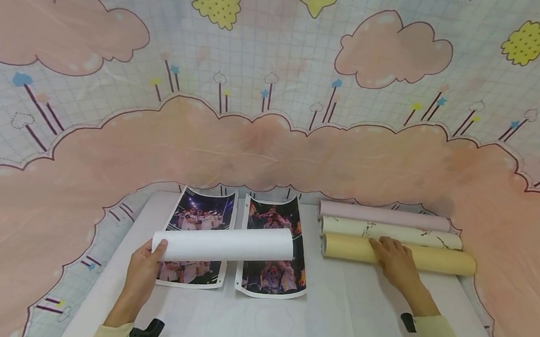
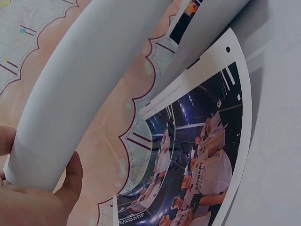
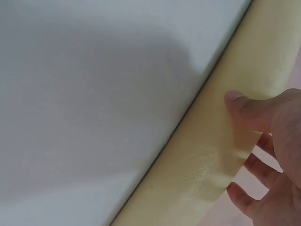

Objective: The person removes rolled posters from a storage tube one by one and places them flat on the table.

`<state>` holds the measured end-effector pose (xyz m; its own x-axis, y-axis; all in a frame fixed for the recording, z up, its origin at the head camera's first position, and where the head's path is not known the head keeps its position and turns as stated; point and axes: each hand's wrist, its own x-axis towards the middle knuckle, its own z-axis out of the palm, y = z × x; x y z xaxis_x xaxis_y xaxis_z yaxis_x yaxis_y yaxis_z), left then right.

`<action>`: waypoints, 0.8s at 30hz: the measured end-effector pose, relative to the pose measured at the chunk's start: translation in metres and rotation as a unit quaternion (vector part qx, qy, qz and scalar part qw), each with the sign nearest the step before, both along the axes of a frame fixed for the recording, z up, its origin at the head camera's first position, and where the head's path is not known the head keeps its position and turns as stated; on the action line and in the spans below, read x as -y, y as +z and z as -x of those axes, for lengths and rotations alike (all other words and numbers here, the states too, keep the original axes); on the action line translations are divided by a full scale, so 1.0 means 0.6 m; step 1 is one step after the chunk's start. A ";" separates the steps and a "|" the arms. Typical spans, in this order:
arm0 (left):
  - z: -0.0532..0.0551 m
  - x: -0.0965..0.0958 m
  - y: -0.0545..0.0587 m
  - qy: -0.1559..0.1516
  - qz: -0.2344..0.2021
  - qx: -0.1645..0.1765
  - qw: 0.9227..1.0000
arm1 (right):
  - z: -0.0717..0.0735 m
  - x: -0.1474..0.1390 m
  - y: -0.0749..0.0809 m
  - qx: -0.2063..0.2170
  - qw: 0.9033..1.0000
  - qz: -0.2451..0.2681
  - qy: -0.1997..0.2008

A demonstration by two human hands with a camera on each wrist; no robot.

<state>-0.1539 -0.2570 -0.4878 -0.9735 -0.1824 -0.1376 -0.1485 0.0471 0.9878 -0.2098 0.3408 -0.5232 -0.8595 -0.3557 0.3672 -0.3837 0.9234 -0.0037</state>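
A white paper roll (image 1: pixel 228 244) is held level above two printed posters, gripped at its left end by my left hand (image 1: pixel 140 271). In the left wrist view, thumb and fingers wrap the end of that white roll (image 2: pixel 80 94). Under it lie the left poster (image 1: pixel 204 213) and the right poster (image 1: pixel 270 277), both showing groups of people, their middles hidden by the roll. My right hand (image 1: pixel 396 266) rests over the yellow roll (image 1: pixel 441 259); in the right wrist view its thumb lies on top of the yellow roll (image 3: pixel 197 155) and the fingers reach round the far side.
Behind the yellow roll lie a cream roll with a branch pattern (image 1: pixel 414 235) and a pale pink roll (image 1: pixel 383 215), side by side. They sit on a white table (image 1: pixel 335 317). A patterned cloth (image 1: pixel 252 152) with pink clouds hangs behind and around the table.
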 end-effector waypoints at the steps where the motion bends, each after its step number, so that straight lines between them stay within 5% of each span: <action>1: 0.000 0.000 0.000 0.000 0.001 0.001 1.000 | 0.002 0.000 0.000 0.002 1.000 0.001 0.001; 15: -0.001 -0.004 0.003 0.005 -0.001 -0.001 1.000 | 0.024 0.008 0.002 -0.014 1.000 0.026 -0.008; 24: -0.002 -0.012 0.013 0.000 0.004 -0.001 1.000 | 0.011 0.054 0.039 -0.060 0.997 0.056 0.014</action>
<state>-0.1526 -0.2496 -0.4799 -0.9740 -0.1827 -0.1342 -0.1463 0.0548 0.9877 -0.2163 0.3082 -0.4997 -0.7974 -0.3292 0.5057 -0.4130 0.9088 -0.0597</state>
